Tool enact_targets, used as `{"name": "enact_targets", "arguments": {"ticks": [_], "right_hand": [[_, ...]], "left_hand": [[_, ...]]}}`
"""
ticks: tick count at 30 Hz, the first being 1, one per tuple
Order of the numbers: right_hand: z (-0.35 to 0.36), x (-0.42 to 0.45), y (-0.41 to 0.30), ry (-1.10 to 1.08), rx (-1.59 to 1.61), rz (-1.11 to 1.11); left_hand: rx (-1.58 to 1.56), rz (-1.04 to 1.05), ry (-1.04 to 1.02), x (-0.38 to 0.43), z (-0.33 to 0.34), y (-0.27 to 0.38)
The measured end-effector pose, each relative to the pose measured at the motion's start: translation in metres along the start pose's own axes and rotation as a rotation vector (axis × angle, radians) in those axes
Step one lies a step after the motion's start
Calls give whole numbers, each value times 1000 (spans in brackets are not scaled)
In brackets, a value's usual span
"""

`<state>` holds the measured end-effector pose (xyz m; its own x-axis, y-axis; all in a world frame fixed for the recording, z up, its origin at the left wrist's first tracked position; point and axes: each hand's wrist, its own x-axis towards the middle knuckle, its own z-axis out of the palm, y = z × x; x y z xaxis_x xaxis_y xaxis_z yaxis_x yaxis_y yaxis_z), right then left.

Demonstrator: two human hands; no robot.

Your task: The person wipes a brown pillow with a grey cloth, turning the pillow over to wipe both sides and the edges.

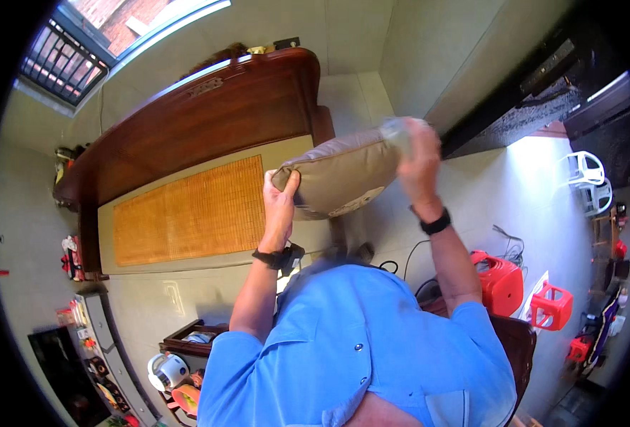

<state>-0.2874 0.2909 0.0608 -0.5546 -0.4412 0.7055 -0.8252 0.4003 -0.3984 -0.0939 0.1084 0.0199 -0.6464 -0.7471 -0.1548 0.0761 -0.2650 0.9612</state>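
Observation:
A grey-brown cushion (347,173) with piped seams and a pale design near its lower edge is held up in front of me, tilted upward to the right. My left hand (280,200) pinches its left corner, thumb on the near face. At the cushion's right end is my right hand (420,165), blurred by motion, with its fingers closed around a pale, cloth-like thing (396,131). The blur hides exactly what that thing is and how firmly it meets the cushion. Both wrists wear dark bands.
Beyond the cushion stands a dark wooden bed or daybed (213,123) with a bamboo mat (192,208). Red plastic stools (499,283) and cables (510,243) are on the right. A wooden stand (187,339) and a white kettle-like appliance (168,371) are at lower left.

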Motion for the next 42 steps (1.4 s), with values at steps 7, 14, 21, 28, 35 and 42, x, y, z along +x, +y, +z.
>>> {"name": "enact_targets", "arguments": {"ticks": [7, 14, 21, 28, 35, 42], "right_hand": [[64, -35, -96, -292, 261, -446], [62, -48, 36, -201, 26, -420], [17, 4, 89, 162, -42, 250], [57, -18, -93, -267, 291, -370], [57, -10, 23, -137, 130, -440], [-23, 37, 90, 138, -326, 51]], "left_hand": [[-97, -39, -15, -3, -5, 9], [-134, -45, 22, 4, -34, 1], [-64, 50, -23, 10, -5, 19], [90, 257, -60, 2, 0, -6], [-99, 124, 154, 8, -24, -10], [-273, 27, 145, -4, -13, 28]]}}
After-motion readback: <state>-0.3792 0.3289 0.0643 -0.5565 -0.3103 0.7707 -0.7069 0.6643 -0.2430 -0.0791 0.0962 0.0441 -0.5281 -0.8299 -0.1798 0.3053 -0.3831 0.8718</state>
